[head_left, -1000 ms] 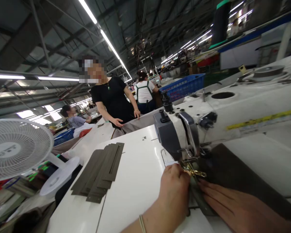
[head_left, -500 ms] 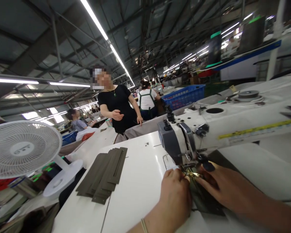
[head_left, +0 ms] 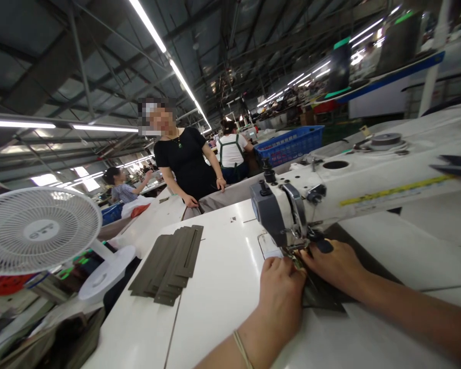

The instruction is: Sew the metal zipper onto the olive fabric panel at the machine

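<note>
Both hands at the needle end of the sewing machine [head_left: 292, 215], on the dark fabric piece [head_left: 325, 292] lying flat on the white surface [head_left: 218, 287].

Left hand [head_left: 280, 292] curled, fingers bent down onto the near edge of the fabric just left of the presser foot; looked like pinching the edge, grip itself hidden behind the knuckles. Right hand [head_left: 336, 264] flat-ish on top of the fabric, fingertips touching the foot area; thumb hidden, so open or closed not clear.

Versus a second back: right hand was lying low and stretched along the fabric well behind the needle, then moved up and now sat right against the foot. Left hand barely shifted. Fabric piece pulled in under the machine head, less of it showing toward the body. Read as repositioning at the needle, not a finished seam.

Stack of dark strips [head_left: 169, 264] further left on the surface, untouched. White fan [head_left: 40, 230] off the left edge. Person in black top [head_left: 184, 164] standing beyond, one hand down on the next surface.
</note>
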Action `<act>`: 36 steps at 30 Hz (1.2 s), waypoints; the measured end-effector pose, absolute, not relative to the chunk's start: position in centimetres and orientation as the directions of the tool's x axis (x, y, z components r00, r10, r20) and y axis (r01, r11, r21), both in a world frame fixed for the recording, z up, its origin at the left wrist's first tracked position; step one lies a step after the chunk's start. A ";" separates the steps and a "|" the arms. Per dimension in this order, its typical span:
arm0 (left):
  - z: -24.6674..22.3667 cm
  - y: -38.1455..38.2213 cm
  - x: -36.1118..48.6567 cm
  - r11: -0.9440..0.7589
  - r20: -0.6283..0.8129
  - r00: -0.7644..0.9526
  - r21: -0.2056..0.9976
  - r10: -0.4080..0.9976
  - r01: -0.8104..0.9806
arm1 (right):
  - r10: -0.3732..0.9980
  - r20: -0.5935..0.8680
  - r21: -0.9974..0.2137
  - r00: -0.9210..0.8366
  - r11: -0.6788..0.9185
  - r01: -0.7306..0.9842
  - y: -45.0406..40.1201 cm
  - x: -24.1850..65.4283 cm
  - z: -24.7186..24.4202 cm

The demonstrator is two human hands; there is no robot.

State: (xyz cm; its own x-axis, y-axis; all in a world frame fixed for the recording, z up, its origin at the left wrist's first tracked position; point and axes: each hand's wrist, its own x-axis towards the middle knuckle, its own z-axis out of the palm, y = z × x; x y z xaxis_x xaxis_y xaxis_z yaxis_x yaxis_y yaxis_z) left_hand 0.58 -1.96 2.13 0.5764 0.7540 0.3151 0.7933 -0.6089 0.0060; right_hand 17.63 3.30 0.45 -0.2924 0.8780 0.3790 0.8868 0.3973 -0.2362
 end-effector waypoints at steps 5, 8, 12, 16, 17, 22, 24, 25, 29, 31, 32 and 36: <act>2.6 -3.0 -0.1 -0.632 0.300 0.587 0.075 0.752 0.771 | 0.728 0.456 -0.189 -0.512 0.642 0.743 0.1 20.3 0.7; 2.4 -4.1 -0.5 -0.683 0.327 0.618 0.136 0.715 0.718 | 0.431 0.604 0.006 -0.671 0.839 0.544 -2.2 21.7 0.3; 1.9 -4.9 -0.5 -0.692 0.345 0.615 0.176 0.709 0.700 | 0.264 0.690 0.161 -0.674 0.852 0.499 -3.1 21.4 -0.2; 1.1 -4.9 -0.3 -0.699 0.374 0.617 0.138 0.693 0.701 | 0.277 0.709 0.172 -0.648 0.823 0.541 -3.3 20.4 -0.1; 0.9 -4.9 -0.2 -0.704 0.389 0.621 0.112 0.681 0.702 | 0.278 0.707 0.171 -0.650 0.825 0.538 -3.3 20.4 -0.2; 0.6 -4.9 0.2 -0.720 0.475 0.653 -0.057 0.590 0.692 | 0.327 0.689 0.079 -0.646 0.853 0.516 -3.4 21.2 -1.4; 0.7 -5.1 0.5 -0.715 0.532 0.647 -0.108 0.546 0.691 | 0.336 0.689 0.073 -0.642 0.849 0.523 -3.6 21.3 -1.7; 0.7 -5.1 0.7 -0.707 0.560 0.639 -0.128 0.527 0.695 | 0.328 0.691 0.099 -0.644 0.839 0.534 -3.7 21.3 -1.8; 0.5 -5.1 1.3 -0.670 0.620 0.604 -0.164 0.500 0.724 | 0.289 0.698 0.248 -0.654 0.760 0.601 -4.2 20.8 -1.3; 0.3 -5.0 1.4 -0.670 0.625 0.600 -0.161 0.500 0.725 | 0.289 0.690 0.269 -0.664 0.749 0.606 -4.3 20.6 -0.7; 0.2 -4.9 1.4 -0.672 0.624 0.601 -0.158 0.500 0.723 | 0.289 0.688 0.268 -0.666 0.752 0.603 -4.3 20.5 -0.5; 0.1 -4.3 1.2 -0.674 0.560 0.632 -0.167 0.536 0.720 | 0.290 0.703 0.241 -0.649 0.762 0.601 -3.7 20.3 -0.3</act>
